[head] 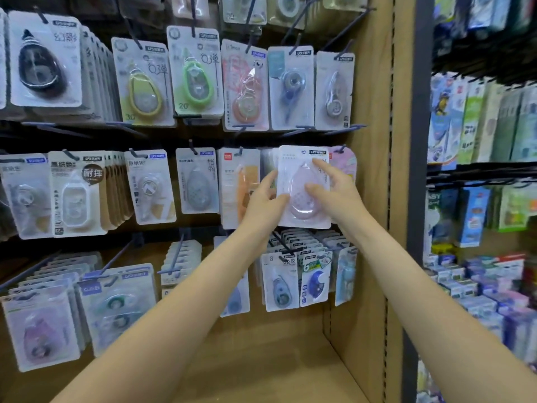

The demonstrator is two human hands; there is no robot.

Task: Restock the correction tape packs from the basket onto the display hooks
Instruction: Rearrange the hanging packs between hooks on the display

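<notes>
The correction tape pack (302, 186) sits pinched between left hand (263, 203) at nine o'clock and right hand (334, 193) at three, lined up for its hook.

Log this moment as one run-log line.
left hand: holds pack edge | right hand: holds pack | pink correction tape pack: at middle-row hooks | basket: unseen

Glossy clear plastic blister pack (303, 187) (white card backing), seemingly matt wood-look shelf panel (374, 141)
</notes>
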